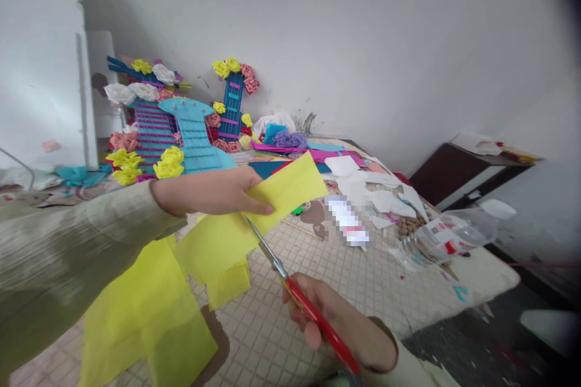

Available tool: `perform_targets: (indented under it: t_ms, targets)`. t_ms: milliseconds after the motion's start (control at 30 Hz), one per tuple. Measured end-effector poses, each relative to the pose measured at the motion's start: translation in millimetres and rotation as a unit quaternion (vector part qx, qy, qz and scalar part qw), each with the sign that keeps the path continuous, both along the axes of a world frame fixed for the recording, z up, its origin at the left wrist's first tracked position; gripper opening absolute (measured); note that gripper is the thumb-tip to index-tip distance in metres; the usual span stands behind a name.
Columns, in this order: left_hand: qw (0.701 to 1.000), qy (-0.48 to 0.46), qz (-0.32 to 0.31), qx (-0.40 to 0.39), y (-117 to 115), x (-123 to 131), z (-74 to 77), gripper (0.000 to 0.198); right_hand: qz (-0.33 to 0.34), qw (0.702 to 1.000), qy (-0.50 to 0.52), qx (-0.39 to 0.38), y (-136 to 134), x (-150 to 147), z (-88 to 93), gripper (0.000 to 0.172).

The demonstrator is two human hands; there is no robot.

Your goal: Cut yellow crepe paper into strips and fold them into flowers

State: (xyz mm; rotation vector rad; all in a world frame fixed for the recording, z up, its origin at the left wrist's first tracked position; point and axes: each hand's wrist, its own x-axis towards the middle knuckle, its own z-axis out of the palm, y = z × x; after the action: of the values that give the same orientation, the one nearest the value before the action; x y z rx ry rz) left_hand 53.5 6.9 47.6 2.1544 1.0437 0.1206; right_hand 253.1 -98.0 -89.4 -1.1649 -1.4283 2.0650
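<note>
My left hand [231,190] pinches a sheet of yellow paper [295,184] between thumb and fingers, and the sheet spreads out to both sides of the hand. In my right hand [313,308] is a pair of scissors [322,326] with red handles. Their metal blades point up and left and meet the yellow paper just below my left thumb. A smaller yellow piece [231,284] lies on the table beneath. Larger yellow sheets [172,314] overlap under my left forearm.
Decorated paper shapes with flowers, one a light blue piece [195,133], stand against the wall at the back left. White paper scraps [363,187], a blurred-out phone-like rectangle [347,221] and a clear plastic bottle [445,239] lie on the right of the tiled-pattern table [354,296].
</note>
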Motion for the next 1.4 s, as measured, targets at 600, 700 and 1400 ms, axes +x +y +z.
perform_targets:
  t_ms: [600,700,1400]
  targets:
    - [1.0,0.014,0.015,-0.003,-2,-2,1.5,0.027,-0.082,0.984,0.095,-0.125,2,-6,1.8,0.014]
    - [1.0,0.016,0.012,0.0,-2,-1,0.7,0.025,-0.087,0.982,0.104,-0.133,2,-5,-0.1,0.01]
    - [0.999,-0.015,0.026,-0.038,-4,-3,-1.5,0.022,-0.068,0.995,-0.009,-0.067,-1,-1,3.0,0.034]
